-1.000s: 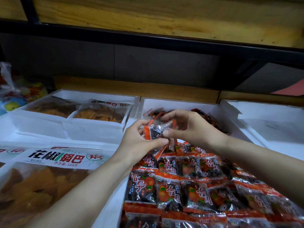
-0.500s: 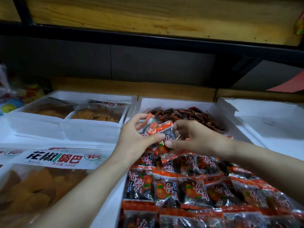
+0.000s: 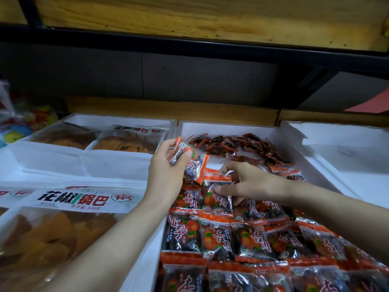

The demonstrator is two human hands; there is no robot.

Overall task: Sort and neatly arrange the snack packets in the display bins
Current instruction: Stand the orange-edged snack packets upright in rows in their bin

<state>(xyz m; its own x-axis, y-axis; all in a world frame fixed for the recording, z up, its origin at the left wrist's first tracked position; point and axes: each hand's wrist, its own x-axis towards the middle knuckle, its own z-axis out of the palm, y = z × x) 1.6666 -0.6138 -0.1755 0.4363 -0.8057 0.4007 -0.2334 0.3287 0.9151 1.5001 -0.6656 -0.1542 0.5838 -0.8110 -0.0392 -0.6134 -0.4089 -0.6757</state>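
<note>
A white foam bin (image 3: 227,127) holds orange-and-black snack packets. Its near half carries tidy rows of packets (image 3: 219,239); a loose heap of packets (image 3: 237,145) lies at the far end. My left hand (image 3: 166,171) is raised over the bin's left side and grips a small bunch of packets (image 3: 194,165) between thumb and fingers. My right hand (image 3: 248,182) is lower, just right of the left, and pinches one packet (image 3: 216,197) at the far end of the rows.
Left of this bin, white bins hold large clear bags of golden crisps (image 3: 52,232), with two more bags (image 3: 128,140) farther back. A white foam bin (image 3: 345,148) stands to the right. A dark shelf rail and wooden board run overhead.
My left hand has kept its bunch of packets and lifted slightly. My right hand has dropped away from the bunch down to the rows and now pinches a packet there.
</note>
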